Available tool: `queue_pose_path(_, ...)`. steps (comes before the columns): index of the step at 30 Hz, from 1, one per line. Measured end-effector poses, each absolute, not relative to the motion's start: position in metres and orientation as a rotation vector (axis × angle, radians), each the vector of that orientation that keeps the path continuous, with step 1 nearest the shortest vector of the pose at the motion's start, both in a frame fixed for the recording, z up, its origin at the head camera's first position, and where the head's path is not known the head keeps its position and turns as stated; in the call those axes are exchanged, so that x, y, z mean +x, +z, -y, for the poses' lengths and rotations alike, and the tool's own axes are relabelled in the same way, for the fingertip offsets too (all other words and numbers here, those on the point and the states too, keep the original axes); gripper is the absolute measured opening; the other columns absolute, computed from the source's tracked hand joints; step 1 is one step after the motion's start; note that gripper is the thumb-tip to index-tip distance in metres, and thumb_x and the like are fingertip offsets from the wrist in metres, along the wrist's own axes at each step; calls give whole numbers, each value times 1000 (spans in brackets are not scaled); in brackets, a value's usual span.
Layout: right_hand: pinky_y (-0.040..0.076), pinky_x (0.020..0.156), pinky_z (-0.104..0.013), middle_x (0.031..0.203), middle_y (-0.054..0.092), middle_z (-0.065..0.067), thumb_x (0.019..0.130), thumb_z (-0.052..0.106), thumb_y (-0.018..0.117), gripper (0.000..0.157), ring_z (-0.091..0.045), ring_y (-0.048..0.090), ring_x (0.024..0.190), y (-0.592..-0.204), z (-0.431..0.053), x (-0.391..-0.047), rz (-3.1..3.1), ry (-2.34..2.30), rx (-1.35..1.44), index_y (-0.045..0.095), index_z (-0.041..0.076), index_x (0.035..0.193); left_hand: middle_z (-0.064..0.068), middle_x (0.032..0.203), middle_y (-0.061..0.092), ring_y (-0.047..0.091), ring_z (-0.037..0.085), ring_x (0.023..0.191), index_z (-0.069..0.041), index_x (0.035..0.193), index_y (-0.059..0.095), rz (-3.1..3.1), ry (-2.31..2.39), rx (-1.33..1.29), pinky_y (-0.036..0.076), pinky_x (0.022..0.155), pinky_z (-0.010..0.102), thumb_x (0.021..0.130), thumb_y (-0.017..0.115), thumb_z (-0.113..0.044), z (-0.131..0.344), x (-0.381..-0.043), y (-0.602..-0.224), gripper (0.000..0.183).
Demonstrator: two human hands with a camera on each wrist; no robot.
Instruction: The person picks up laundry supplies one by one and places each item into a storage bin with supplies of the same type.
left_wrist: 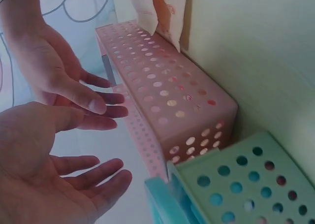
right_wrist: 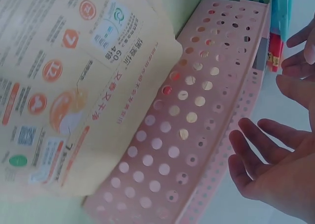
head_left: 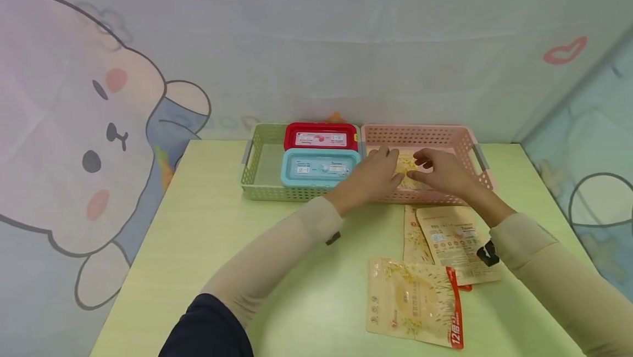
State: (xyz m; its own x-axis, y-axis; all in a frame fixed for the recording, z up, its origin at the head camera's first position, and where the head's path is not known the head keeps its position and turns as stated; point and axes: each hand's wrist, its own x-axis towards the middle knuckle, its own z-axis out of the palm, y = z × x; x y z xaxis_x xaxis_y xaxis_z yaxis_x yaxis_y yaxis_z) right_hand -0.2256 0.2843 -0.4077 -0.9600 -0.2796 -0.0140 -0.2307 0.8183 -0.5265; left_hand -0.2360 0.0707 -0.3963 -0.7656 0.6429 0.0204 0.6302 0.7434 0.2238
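Observation:
Over the pink basket [head_left: 415, 135], my left hand [head_left: 372, 174] and right hand [head_left: 442, 171] hover near each other with nothing held. Their fingers are loosely bent in both wrist views, where the left hand [left_wrist: 64, 170] and right hand [right_wrist: 278, 167] show bare palms. Between them, a yellow pouch [head_left: 405, 166] lies in the basket, partly covered by the hands. On the table in front, one pouch with a printed back [head_left: 457, 241] overlaps another yellow pouch [head_left: 414, 236]. A third pouch with a red edge [head_left: 412, 302] lies nearest me.
Left of the pink basket and against it stands a green basket [head_left: 269, 193]. It holds a red-lidded pack [head_left: 321, 139] and a light-blue pack [head_left: 318, 168] on its right side. A printed cloth [head_left: 366, 60] hangs behind the table [head_left: 212, 247].

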Motion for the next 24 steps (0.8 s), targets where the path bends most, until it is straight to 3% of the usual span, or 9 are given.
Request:
queue_pose_path(14, 47, 106, -64, 138, 62, -30, 101, 26, 75, 58, -48, 57, 128, -401, -280, -212, -2912, -731, -624, 57, -10, 142, 10, 141, 55, 55, 24, 127, -2, 154, 49, -2851, 263, 1359, 48, 109, 32, 107, 60, -46, -48, -228, -395, 65)
queue_pose_path(24, 49, 102, -63, 135, 63, -26, 96, 22, 79, 57, -44, 59, 124, -392, -276, -198, -2920, -609, -782, 59, -8, 140, 7, 139, 57, 56, 19, 122, -4, 151, 53, -2795, 309, 1410, 51, 102, 28, 107, 61, -45, -31, -216, -387, 60)
